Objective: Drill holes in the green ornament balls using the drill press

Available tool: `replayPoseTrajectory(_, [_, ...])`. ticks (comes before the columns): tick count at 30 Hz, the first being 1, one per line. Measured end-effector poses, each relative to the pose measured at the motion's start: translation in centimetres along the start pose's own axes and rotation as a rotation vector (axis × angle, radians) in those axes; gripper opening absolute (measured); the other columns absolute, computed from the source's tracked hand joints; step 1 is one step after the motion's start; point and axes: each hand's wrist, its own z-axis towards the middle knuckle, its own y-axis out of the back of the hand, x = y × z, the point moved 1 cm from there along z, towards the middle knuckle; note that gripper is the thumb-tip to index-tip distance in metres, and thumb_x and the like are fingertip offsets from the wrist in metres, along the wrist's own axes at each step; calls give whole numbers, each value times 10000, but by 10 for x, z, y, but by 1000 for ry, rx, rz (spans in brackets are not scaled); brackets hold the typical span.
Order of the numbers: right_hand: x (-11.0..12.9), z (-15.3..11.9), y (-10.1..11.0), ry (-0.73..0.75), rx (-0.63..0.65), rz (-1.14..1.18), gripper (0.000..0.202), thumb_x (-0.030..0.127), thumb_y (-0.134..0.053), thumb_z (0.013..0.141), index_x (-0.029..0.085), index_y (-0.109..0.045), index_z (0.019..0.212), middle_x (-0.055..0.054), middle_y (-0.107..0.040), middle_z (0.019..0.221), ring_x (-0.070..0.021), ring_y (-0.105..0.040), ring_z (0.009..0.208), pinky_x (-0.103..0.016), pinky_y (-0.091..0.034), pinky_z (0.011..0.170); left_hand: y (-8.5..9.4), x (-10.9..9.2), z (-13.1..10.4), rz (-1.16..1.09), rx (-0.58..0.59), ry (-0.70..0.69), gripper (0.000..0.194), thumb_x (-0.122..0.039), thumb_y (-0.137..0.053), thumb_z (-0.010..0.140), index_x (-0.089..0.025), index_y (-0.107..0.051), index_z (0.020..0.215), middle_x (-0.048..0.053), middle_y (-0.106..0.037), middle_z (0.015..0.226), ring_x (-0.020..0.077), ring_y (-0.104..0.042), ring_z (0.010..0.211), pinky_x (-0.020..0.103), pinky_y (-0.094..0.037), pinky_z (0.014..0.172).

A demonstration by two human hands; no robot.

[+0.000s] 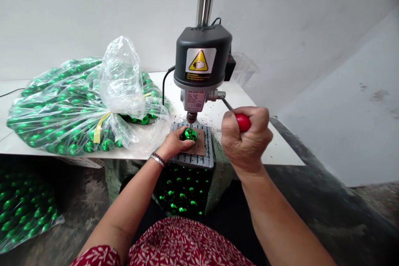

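A shiny green ball (191,134) sits on a brown board (201,145) under the drill press (202,58). Thumb and fingers of my left hand (175,143) grip the ball from its left side. The drill bit comes down at the top of the ball; whether it has gone in, I cannot tell. To the right, my right hand (247,141) is wrapped round the red knob (242,122) of the press's feed lever (227,103).
Clear plastic bags of green balls (62,108) lie on the white table (274,149) at left and on the floor (25,203). More green balls (183,191) are below the table edge, near my lap. Dark shavings are scattered around the press base (208,162).
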Motion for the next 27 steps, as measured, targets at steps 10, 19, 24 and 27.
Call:
replayPoseTrajectory(10, [-12,-17,-6,-14,-11,52,207,438,-513,831,232,-515,844,-16,-595,730,-126,-559,651,-301,-467,658,-2,9,2,-111,39,-45,401,-270,-719,699,-180,-701,1089,-13,-649,739,144,-576,672,258,-512,670])
replayPoseTrajectory(19, [-2,1,3,-34,63,49,236,467,-518,814,231,-516,802,-7,-578,680,-114,-525,599,-287,-455,609,24,29,-48,86,-312,37,274,-118,-503,744,-190,-727,883,61,-716,823,187,-660,771,336,-545,816])
replayPoseTrajectory(24, [12,24,10,-96,128,69,239,466,-523,785,233,-487,749,12,-525,614,-103,-456,546,-276,-410,570,54,42,-114,287,-450,-1,241,-231,-487,780,-209,-717,848,75,-743,947,243,-684,951,397,-526,939])
replayPoseTrajectory(27, [17,44,8,-124,168,47,252,477,-536,760,227,-503,754,8,-532,634,-105,-455,569,-272,-387,574,45,44,-122,240,-390,-73,239,-265,-504,792,-214,-722,878,77,-746,964,232,-698,952,376,-546,925])
